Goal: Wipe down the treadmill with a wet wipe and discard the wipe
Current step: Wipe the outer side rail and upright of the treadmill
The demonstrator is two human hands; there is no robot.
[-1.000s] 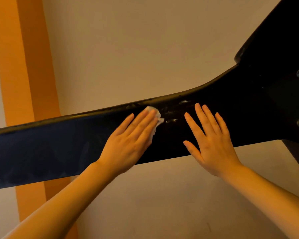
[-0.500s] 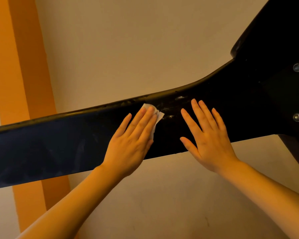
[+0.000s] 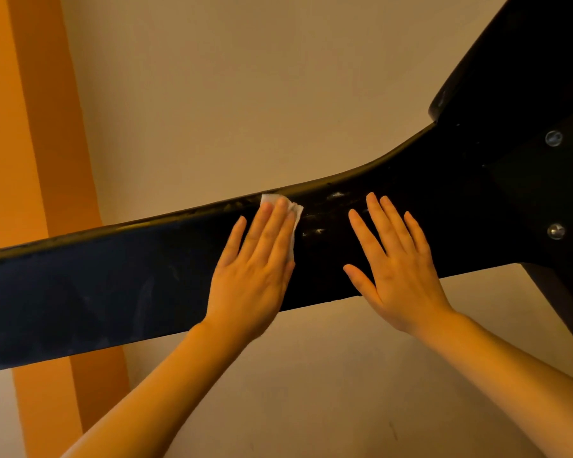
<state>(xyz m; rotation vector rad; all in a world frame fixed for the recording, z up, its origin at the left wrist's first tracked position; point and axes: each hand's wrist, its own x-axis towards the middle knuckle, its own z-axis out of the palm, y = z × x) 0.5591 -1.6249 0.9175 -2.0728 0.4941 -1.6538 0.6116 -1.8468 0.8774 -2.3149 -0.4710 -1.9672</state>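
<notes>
A long black treadmill arm runs across the view from lower left to upper right, widening into a black housing. My left hand lies flat on the arm with straight fingers, pressing a white wet wipe against it; only the wipe's top and right edges show past the fingertips. My right hand rests flat on the arm just to the right, fingers spread, holding nothing. Small pale smears sit on the black surface between the two hands.
Three silver screw heads dot the black housing on the right. Behind the arm is a beige surface, with an orange stripe running down the left side.
My left hand has slid the wipe slightly left along the arm, away from the smears. My right hand stays flat in about the same spot.
</notes>
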